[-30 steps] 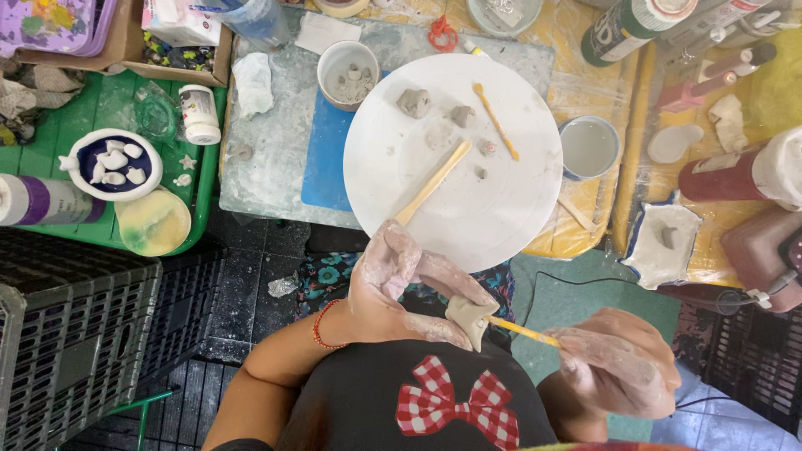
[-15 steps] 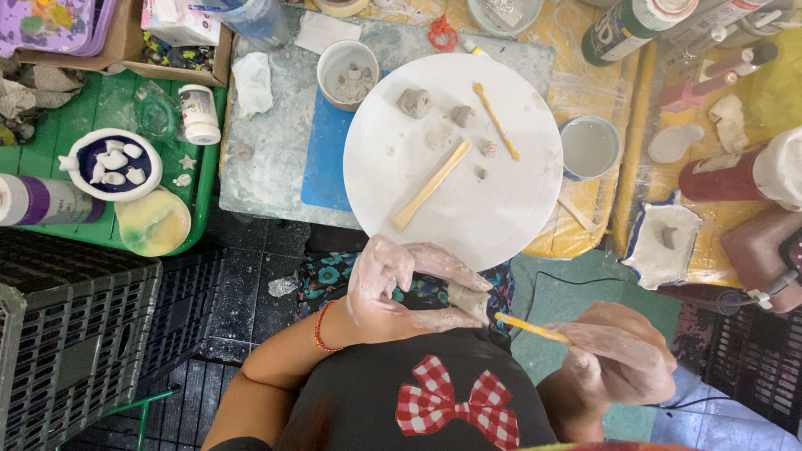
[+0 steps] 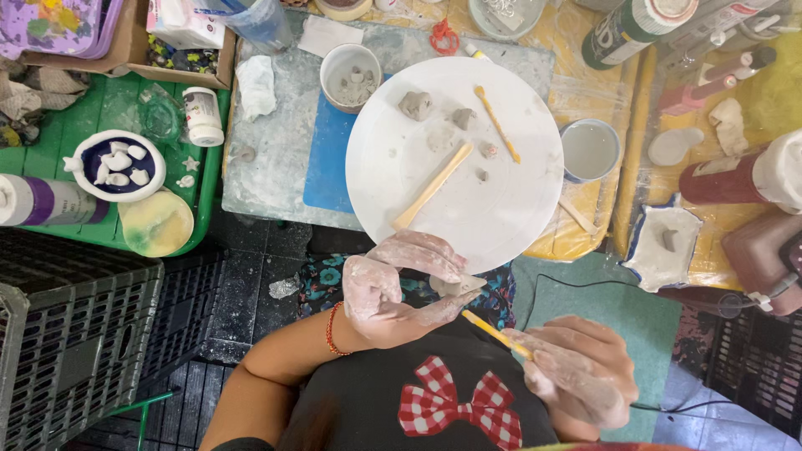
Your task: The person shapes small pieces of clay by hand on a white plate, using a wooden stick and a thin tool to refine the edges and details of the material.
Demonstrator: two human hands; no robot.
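Left hand: I see my clay-smeared left hand [image 3: 393, 288] pinching a small pale grey clay piece [image 3: 458, 285] at its fingertips, just below the round white board [image 3: 501, 209].
Right hand: my right hand [image 3: 576, 367] grips a thin yellow wooden modelling stick [image 3: 493, 331], tip just under the clay.
Change: the stick has dropped slightly away from the clay.

The scene is being viewed by one head-worn camera, aimed steeply downward from close above; the counter [image 3: 276, 179] is being shown far, the hands near, the floor at left.
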